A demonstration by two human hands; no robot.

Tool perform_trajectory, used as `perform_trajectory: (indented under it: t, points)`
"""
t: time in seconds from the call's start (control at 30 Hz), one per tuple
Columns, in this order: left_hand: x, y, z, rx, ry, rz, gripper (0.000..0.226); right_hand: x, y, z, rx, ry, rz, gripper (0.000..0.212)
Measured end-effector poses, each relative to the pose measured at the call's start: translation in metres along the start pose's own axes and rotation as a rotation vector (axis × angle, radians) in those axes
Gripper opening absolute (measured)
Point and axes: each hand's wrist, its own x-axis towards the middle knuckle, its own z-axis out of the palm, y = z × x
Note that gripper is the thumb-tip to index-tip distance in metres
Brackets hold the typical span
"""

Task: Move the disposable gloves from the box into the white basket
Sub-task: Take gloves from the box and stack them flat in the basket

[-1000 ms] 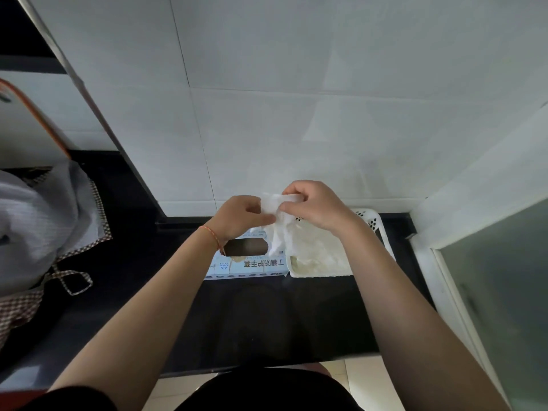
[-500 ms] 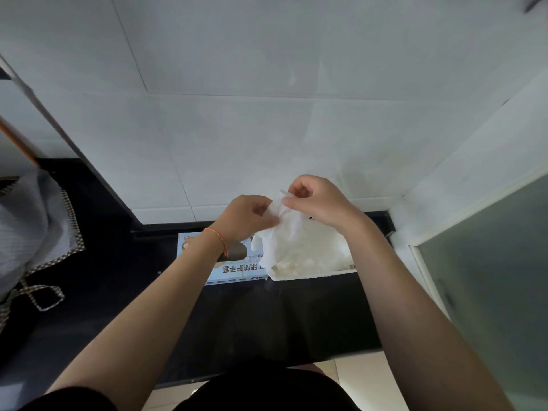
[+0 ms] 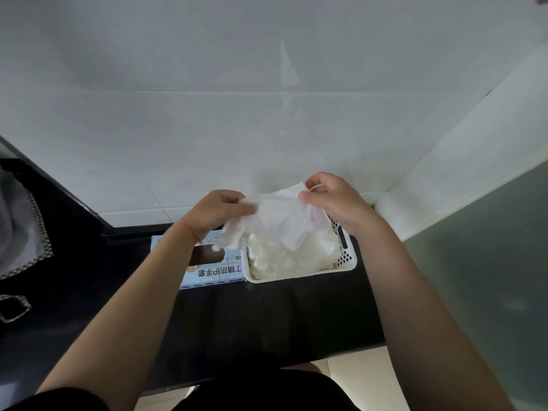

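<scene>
I am pinching one glove [image 3: 284, 218] between both hands, left hand [image 3: 218, 213] and right hand [image 3: 332, 200], spreading it above the white basket [image 3: 348, 262] beside the box [image 3: 213, 271], probably so it drops in flat.

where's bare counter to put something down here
Bare counter runs along the near edge, in front of the box and basket, between the forearms. More lies left of the box, up to the cloth. The back is crowded: box and basket sit side by side, basket heaped with gloves.

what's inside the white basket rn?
The white basket holds a pile of translucent gloves. The glove stretched between left hand and right hand covers its far part.
</scene>
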Motion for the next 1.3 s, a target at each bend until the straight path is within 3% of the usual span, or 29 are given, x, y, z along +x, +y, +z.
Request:
perform_trajectory:
  t: [0.07, 0.2, 0.3, 0.47, 0.67, 0.73, 0.87, 1.13, 1.3]
  points:
    - [0.012, 0.004, 0.002, 0.047, 0.035, -0.026, 0.019, 0.005, 0.014, -0.005, 0.059, 0.027, 0.066, 0.025]
    - [0.056, -0.009, 0.030, 0.455, -0.048, -0.039, 0.017, 0.017, 0.059, -0.012, 0.025, 0.014, 0.171, 0.019]
    - [0.087, -0.029, 0.059, 0.662, -0.080, -0.079, 0.038, 0.027, 0.097, -0.013, -0.119, -0.021, 0.200, 0.007]
    - [0.102, -0.039, 0.092, 0.816, 0.021, -0.037, 0.036, 0.041, 0.134, -0.016, -0.250, -0.005, 0.183, 0.029]
    - [0.090, -0.055, 0.128, 1.175, 0.221, 0.311, 0.047, 0.061, 0.150, -0.022, -0.332, 0.014, 0.151, 0.034]
    - [0.085, -0.061, 0.140, 1.257, 0.167, 0.428, 0.046, 0.066, 0.151, -0.021, -0.374, -0.035, 0.150, 0.032]
    - [0.078, -0.073, 0.145, 1.344, -0.080, 0.241, 0.063, 0.069, 0.152, -0.019, -0.537, -0.125, 0.128, 0.045]
    - [0.068, -0.089, 0.137, 1.314, -0.119, 0.021, 0.098, 0.067, 0.147, -0.014, -1.014, -0.229, 0.029, 0.031]
    - [0.069, -0.104, 0.145, 1.274, -0.157, -0.038, 0.107, 0.064, 0.150, 0.000, -1.136, -0.230, 0.011, 0.030]
